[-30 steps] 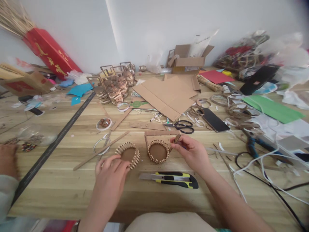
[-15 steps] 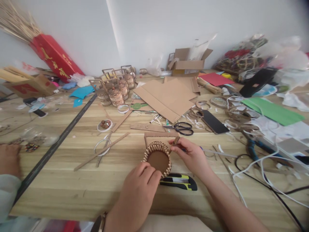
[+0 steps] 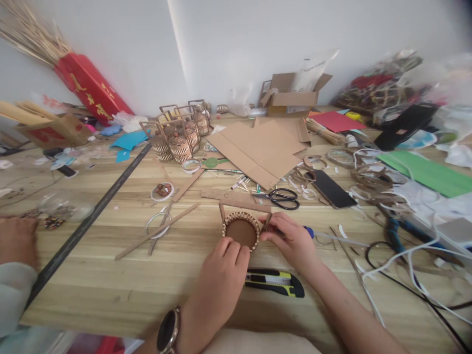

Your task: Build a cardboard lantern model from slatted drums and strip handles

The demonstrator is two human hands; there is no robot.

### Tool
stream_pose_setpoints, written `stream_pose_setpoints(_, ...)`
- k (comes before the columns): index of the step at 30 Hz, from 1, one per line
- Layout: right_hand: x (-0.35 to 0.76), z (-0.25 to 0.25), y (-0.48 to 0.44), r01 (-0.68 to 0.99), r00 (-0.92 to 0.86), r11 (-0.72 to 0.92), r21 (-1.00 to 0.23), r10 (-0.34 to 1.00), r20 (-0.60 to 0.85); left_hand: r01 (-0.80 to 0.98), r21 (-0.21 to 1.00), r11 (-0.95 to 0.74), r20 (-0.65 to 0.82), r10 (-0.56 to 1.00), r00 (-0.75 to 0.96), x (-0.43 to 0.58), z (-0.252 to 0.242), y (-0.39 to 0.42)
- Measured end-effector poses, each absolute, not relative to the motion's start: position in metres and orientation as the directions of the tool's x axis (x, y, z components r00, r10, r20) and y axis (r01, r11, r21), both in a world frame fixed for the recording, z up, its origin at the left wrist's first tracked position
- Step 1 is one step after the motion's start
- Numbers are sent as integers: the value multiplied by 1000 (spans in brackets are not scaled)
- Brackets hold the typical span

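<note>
A small round basket (image 3: 242, 232) with a brown base and a wall of short light-and-dark sticks is in front of me. My left hand (image 3: 225, 268) is closed on its near rim, covering part of the wall. A brown cardboard handle frame (image 3: 245, 208) stands at the basket's far side, one leg on the left and one on the right. My right hand (image 3: 291, 241) pinches the right leg close to the basket's wall. Below the basket lies a yellow-and-black utility knife (image 3: 275, 282). Black-handled scissors (image 3: 282, 198) rest beyond the handle.
Finished lidded baskets (image 3: 180, 147) stand at the back left. Flat cardboard (image 3: 258, 150) lies behind the scissors, with a phone (image 3: 334, 189) to its right. White cables (image 3: 398, 258) cross the right side. Another person's hand (image 3: 17, 241) rests at the left edge.
The basket has tipped, and its handle's right leg now sits lower, against the outer wall. Both hands keep their holds. The view has shifted slightly.
</note>
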State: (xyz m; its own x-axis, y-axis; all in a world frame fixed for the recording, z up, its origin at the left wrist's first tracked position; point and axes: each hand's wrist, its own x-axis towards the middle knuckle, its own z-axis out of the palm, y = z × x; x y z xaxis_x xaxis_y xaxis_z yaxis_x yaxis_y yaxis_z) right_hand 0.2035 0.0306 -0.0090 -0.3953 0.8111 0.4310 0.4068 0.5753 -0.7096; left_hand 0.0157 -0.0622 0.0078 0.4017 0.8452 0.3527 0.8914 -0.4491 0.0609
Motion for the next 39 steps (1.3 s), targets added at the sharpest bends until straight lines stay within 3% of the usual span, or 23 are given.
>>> stream_pose_setpoints(7,205,-8,30,447,-420,625,-640,778,467,882,70,-466,361,836,413,14,6,-57)
stream_pose_setpoints(14,203,-3,25,437,-414,616,-656,785,461,870,59,-489,377,818,434,13,10,-52)
stream_pose_setpoints(20,203,-4,25,457,-399,606,-651,794,460,819,57,-571,521,717,464,-2,4,-52)
stream_pose_setpoints(22,204,-5,23,486,-381,600,-635,800,464,813,143,-564,596,705,384,-11,-1,-53)
stream_pose_setpoints(25,203,-4,13,589,-271,572,-570,805,528,780,427,-457,642,761,94,-25,-9,-46)
stream_pose_setpoints(27,200,0,1,644,-199,593,-484,740,642,659,670,-343,501,863,-61,-33,-13,-34)
stream_pose_setpoints(29,194,4,-11,652,-245,659,-375,651,718,499,834,-235,292,956,-37,-38,-15,-21)
stream_pose_setpoints(33,175,9,-23,664,-507,722,-196,627,592,340,925,-172,151,985,87,-37,-12,-2)
stream_pose_setpoints(39,158,1,-18,755,-584,655,-26,690,427,341,925,-167,165,986,34,-29,-7,-2)
